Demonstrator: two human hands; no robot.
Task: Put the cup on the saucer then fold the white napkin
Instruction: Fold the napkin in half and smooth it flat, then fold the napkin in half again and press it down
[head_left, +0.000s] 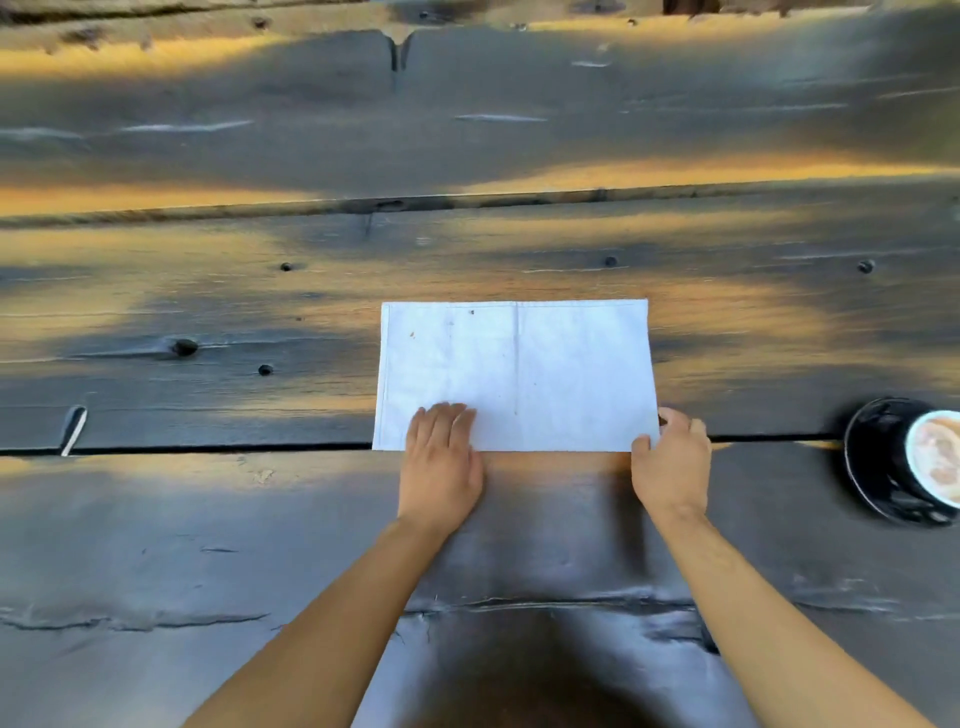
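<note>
Left hand (441, 457) flat on white napkin (519, 374), right hand (672, 457) pinching its corner, no legible writing

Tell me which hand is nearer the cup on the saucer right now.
Right. The right hand pinches the napkin's near right corner, with bare table between it and the cup at the right edge. The left hand lies flat on the napkin's near left part, farther away.

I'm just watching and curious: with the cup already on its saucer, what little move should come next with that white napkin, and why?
Probably lift the corner pinched by the right hand and carry it leftward over the centre crease. The white rectangular cloth napkin lies flat, the left hand pressing its near edge, and the black cup already sits on the black saucer.
</note>
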